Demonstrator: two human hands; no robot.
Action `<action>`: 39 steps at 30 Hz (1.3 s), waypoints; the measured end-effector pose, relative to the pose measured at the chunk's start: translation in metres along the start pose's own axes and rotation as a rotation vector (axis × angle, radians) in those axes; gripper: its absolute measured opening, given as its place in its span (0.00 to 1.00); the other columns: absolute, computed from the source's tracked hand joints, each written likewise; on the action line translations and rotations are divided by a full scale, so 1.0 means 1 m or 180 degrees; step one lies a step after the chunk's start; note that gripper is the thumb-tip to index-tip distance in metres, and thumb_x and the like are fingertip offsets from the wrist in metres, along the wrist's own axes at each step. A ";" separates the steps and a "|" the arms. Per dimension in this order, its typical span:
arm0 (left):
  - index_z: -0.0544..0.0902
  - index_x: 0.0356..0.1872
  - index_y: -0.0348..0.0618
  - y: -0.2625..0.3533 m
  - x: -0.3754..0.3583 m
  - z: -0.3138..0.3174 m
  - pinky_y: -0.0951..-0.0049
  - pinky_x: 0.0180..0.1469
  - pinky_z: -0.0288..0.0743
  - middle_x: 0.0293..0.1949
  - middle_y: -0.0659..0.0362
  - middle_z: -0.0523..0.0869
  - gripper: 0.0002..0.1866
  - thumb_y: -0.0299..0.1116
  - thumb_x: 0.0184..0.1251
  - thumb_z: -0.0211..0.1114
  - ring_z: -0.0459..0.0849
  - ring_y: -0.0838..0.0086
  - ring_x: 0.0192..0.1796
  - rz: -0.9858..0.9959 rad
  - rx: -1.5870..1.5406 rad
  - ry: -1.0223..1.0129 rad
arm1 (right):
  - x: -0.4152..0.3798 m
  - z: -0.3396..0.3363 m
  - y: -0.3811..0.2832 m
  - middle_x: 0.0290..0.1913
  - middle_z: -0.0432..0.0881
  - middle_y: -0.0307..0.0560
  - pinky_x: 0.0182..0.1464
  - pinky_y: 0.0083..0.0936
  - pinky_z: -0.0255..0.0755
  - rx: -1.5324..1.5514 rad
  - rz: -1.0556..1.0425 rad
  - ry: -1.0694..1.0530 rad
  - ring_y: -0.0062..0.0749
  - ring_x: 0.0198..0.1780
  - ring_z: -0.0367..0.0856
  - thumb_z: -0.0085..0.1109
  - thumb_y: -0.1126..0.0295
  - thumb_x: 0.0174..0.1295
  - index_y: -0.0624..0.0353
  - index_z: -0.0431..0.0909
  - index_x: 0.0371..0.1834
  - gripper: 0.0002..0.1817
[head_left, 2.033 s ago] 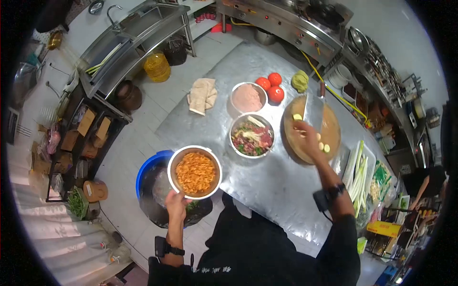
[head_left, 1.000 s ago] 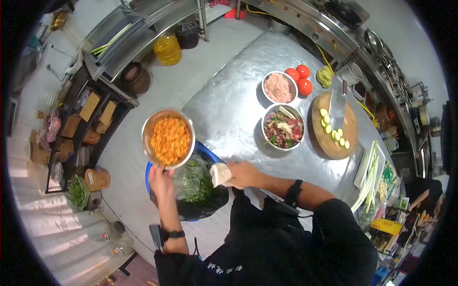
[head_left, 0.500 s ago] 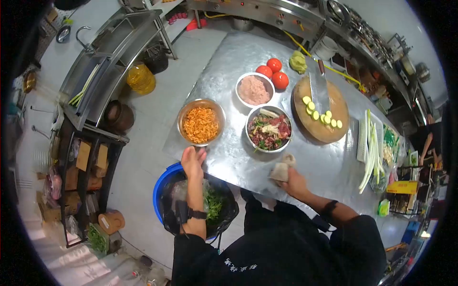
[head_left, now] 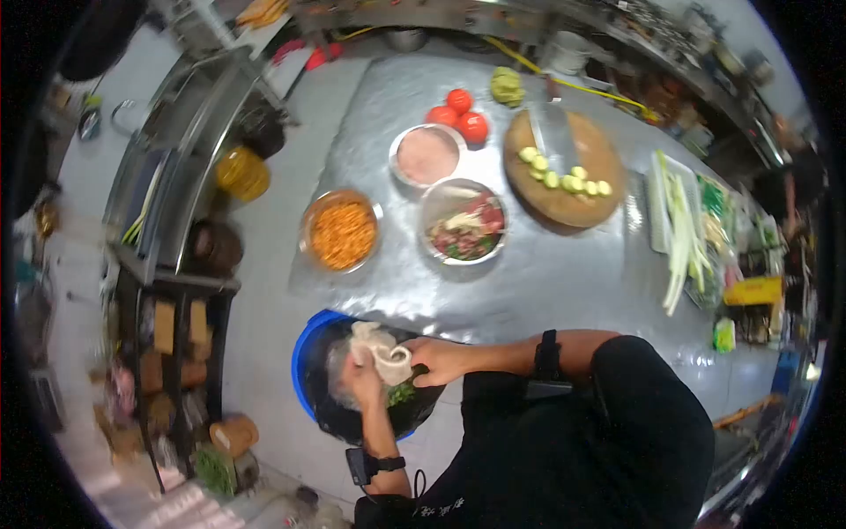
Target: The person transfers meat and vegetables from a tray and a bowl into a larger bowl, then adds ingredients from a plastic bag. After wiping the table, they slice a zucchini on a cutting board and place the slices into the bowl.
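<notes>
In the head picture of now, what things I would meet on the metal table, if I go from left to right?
Bowl of orange food → bowl of pink paste → round chopping board → long pale-green stalks.

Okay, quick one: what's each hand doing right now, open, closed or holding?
Left hand: holding the cloth, fingers blurred.
Right hand: holding the cloth's other side, fingers curled.

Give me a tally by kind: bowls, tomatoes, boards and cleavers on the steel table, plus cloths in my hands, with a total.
Bowls: 3
Tomatoes: 3
Boards: 1
Cleavers: 1
Cloths: 1
Total: 9
</notes>
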State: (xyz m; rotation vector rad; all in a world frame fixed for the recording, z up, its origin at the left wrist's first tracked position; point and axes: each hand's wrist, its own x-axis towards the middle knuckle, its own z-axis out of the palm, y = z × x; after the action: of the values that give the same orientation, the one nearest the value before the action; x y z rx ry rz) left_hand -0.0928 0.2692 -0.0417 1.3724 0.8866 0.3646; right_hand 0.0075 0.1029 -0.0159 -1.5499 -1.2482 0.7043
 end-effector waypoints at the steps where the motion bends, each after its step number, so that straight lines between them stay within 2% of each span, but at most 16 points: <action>1: 0.82 0.39 0.35 0.018 0.003 0.010 0.75 0.41 0.75 0.36 0.59 0.84 0.09 0.30 0.62 0.66 0.80 0.76 0.36 0.0368 0.0218 -0.0111 | -0.012 -0.020 -0.011 0.47 0.79 0.56 0.52 0.33 0.72 0.0262 0.0458 0.0068 0.44 0.49 0.78 0.64 0.72 0.47 0.61 0.78 0.49 0.22; 3: 0.82 0.37 0.34 0.017 0.026 0.020 0.74 0.41 0.75 0.33 0.59 0.84 0.10 0.30 0.60 0.68 0.80 0.76 0.34 0.0520 0.0068 -0.0204 | -0.028 -0.070 -0.037 0.37 0.82 0.52 0.44 0.31 0.76 0.0845 0.1289 0.0199 0.37 0.39 0.82 0.63 0.71 0.47 0.62 0.79 0.46 0.19; 5: 0.82 0.36 0.33 0.001 0.061 0.017 0.72 0.42 0.75 0.31 0.59 0.84 0.10 0.30 0.59 0.69 0.79 0.73 0.34 0.0967 0.0760 0.0045 | -0.053 -0.118 -0.018 0.30 0.80 0.48 0.37 0.30 0.75 0.0143 0.0789 0.0669 0.31 0.32 0.81 0.60 0.68 0.52 0.60 0.78 0.40 0.13; 6: 0.80 0.44 0.31 0.026 0.057 0.029 0.70 0.50 0.73 0.40 0.53 0.84 0.15 0.28 0.58 0.68 0.80 0.68 0.45 0.0921 0.1569 0.0221 | -0.065 -0.151 -0.012 0.29 0.79 0.48 0.37 0.31 0.75 -0.0267 0.0759 0.0780 0.32 0.31 0.81 0.58 0.67 0.53 0.59 0.78 0.38 0.11; 7: 0.78 0.48 0.31 0.027 0.063 0.042 0.69 0.54 0.71 0.45 0.51 0.81 0.18 0.29 0.58 0.68 0.78 0.66 0.49 0.1038 0.1293 0.0160 | -0.075 -0.192 -0.017 0.30 0.80 0.49 0.35 0.33 0.74 -0.1010 0.0890 0.0799 0.35 0.31 0.81 0.55 0.68 0.55 0.60 0.75 0.33 0.08; 9: 0.73 0.55 0.31 0.020 0.073 0.051 0.68 0.61 0.66 0.55 0.48 0.77 0.24 0.29 0.58 0.68 0.74 0.64 0.58 0.1225 0.0773 0.0045 | -0.109 -0.261 0.001 0.32 0.80 0.52 0.36 0.39 0.73 -0.1662 0.1040 0.1275 0.43 0.36 0.81 0.55 0.70 0.54 0.57 0.76 0.33 0.05; 10: 0.66 0.62 0.31 0.015 0.080 0.052 0.63 0.68 0.58 0.65 0.42 0.66 0.33 0.29 0.56 0.69 0.65 0.57 0.68 0.0901 0.0450 -0.0385 | -0.123 -0.299 -0.008 0.34 0.81 0.51 0.40 0.39 0.74 -0.2015 0.1576 0.0914 0.47 0.38 0.81 0.55 0.71 0.55 0.55 0.79 0.36 0.07; 13: 0.66 0.63 0.31 0.010 0.077 0.056 0.58 0.70 0.55 0.65 0.38 0.65 0.35 0.28 0.53 0.69 0.63 0.49 0.68 0.1844 0.2839 -0.0390 | -0.164 -0.384 0.030 0.36 0.82 0.51 0.43 0.41 0.75 -0.3074 0.1888 0.1088 0.49 0.41 0.81 0.55 0.70 0.55 0.56 0.79 0.37 0.08; 16: 0.64 0.64 0.32 0.017 0.055 0.071 0.55 0.70 0.53 0.65 0.36 0.62 0.37 0.28 0.51 0.69 0.58 0.44 0.69 0.1716 0.2829 -0.0061 | -0.186 -0.459 0.071 0.39 0.81 0.49 0.45 0.39 0.75 -0.3783 0.1982 0.0821 0.46 0.44 0.80 0.56 0.71 0.54 0.54 0.79 0.37 0.08; 20: 0.63 0.65 0.34 0.016 0.041 0.074 0.53 0.70 0.53 0.65 0.37 0.61 0.38 0.27 0.50 0.68 0.58 0.44 0.68 0.1248 0.3063 0.0820 | -0.181 -0.537 0.132 0.49 0.79 0.40 0.54 0.34 0.72 -0.4585 0.0858 0.0642 0.35 0.60 0.71 0.52 0.69 0.57 0.50 0.79 0.37 0.08; 24: 0.64 0.64 0.34 0.050 -0.001 0.128 0.53 0.69 0.52 0.65 0.39 0.60 0.36 0.24 0.49 0.64 0.58 0.45 0.68 0.1495 0.2947 0.1466 | -0.159 -0.578 0.182 0.50 0.81 0.37 0.64 0.41 0.61 -0.5361 0.0281 0.0166 0.33 0.65 0.66 0.53 0.65 0.56 0.48 0.82 0.37 0.09; 28: 0.70 0.58 0.35 0.073 -0.032 0.169 0.52 0.69 0.51 0.66 0.41 0.60 0.29 0.24 0.50 0.62 0.58 0.46 0.69 0.1828 0.3530 0.1132 | -0.140 -0.596 0.203 0.47 0.80 0.36 0.72 0.40 0.52 -0.5295 0.0982 -0.0432 0.34 0.65 0.67 0.54 0.64 0.53 0.47 0.83 0.32 0.08; 31: 0.72 0.54 0.35 0.085 -0.038 0.192 0.52 0.69 0.52 0.66 0.40 0.60 0.26 0.24 0.50 0.62 0.58 0.46 0.68 0.1794 0.3469 0.0801 | -0.147 -0.621 0.214 0.40 0.79 0.38 0.68 0.35 0.57 -0.5125 0.1000 -0.0688 0.34 0.57 0.72 0.55 0.64 0.51 0.49 0.81 0.27 0.07; 33: 0.74 0.51 0.36 0.094 -0.037 0.215 0.54 0.68 0.53 0.66 0.42 0.61 0.21 0.23 0.52 0.62 0.60 0.47 0.68 0.1760 0.3350 0.0656 | -0.168 -0.641 0.186 0.31 0.77 0.36 0.56 0.31 0.64 -0.4976 0.0123 0.0206 0.30 0.46 0.73 0.55 0.65 0.49 0.47 0.80 0.21 0.05; 35: 0.76 0.49 0.37 0.105 -0.037 0.239 0.55 0.68 0.55 0.65 0.42 0.63 0.19 0.22 0.52 0.62 0.61 0.47 0.67 0.2006 0.3197 0.0288 | -0.188 -0.654 0.141 0.29 0.74 0.37 0.48 0.29 0.65 -0.5289 -0.0123 0.0350 0.32 0.41 0.71 0.55 0.64 0.48 0.49 0.77 0.19 0.05; 39: 0.78 0.47 0.38 0.086 -0.028 0.255 0.56 0.67 0.57 0.62 0.43 0.66 0.17 0.22 0.52 0.62 0.64 0.49 0.66 0.2088 0.2647 0.0045 | -0.234 -0.640 0.050 0.32 0.77 0.41 0.46 0.30 0.66 -0.5444 0.0635 0.0736 0.35 0.41 0.74 0.55 0.68 0.47 0.52 0.78 0.22 0.03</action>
State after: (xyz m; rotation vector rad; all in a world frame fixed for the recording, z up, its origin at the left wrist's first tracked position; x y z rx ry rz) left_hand 0.0966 0.0917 0.0360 2.4439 0.5825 0.5280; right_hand 0.5178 -0.3288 0.1275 -2.9536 -1.5306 -0.7608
